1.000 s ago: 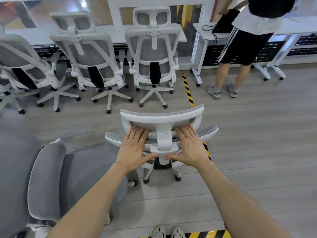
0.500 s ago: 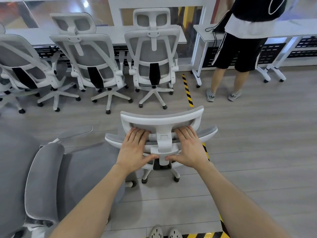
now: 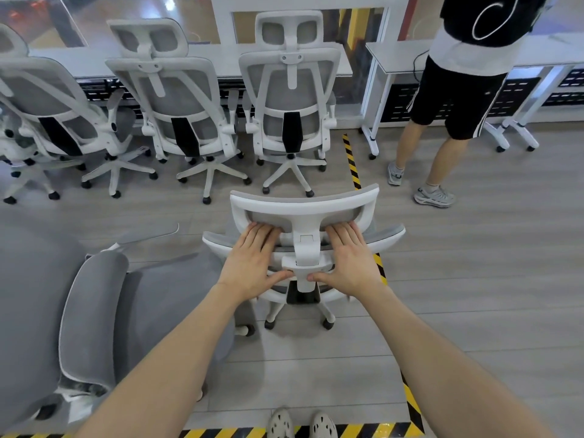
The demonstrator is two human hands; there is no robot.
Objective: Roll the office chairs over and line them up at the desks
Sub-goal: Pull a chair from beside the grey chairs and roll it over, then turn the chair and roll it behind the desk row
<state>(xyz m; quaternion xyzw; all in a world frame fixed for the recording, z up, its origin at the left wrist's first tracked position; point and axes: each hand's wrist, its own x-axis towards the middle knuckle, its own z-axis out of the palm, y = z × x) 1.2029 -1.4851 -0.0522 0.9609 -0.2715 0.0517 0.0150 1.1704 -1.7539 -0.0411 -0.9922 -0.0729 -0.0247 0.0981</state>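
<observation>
Floor [image 3: 474,279]: grey wood-look planks are running crosswise, with a wide bare stretch lying open to the right of the chair.
Desks [image 3: 221,63]: a long white top is running along the far wall; a second white desk is standing to its right, on castors.
Grey chair [image 3: 94,311]: a soft fabric back with a pale rim is crowding the near left, just beside the left forearm.
Parked chairs [image 3: 290,86]: white frames with grey mesh backs are standing side by side, backs to the camera, tucked against the long desk.
Person [image 3: 458,99]: someone in black shorts is standing at the right desk.
Chair [image 3: 303,207]: it is standing mid-floor behind the rightmost parked one (a strip of floor is lying between them), its curved white headrest facing the desks.
Tape [image 3: 350,159]: a yellow-and-black strip is passing under the chair.
Left hand [image 3: 252,263]: it is pressing flat on the back's top, fingers straight, thumb touching the centre post.
Right hand [image 3: 350,263]: it is doing the same on the other side.
</observation>
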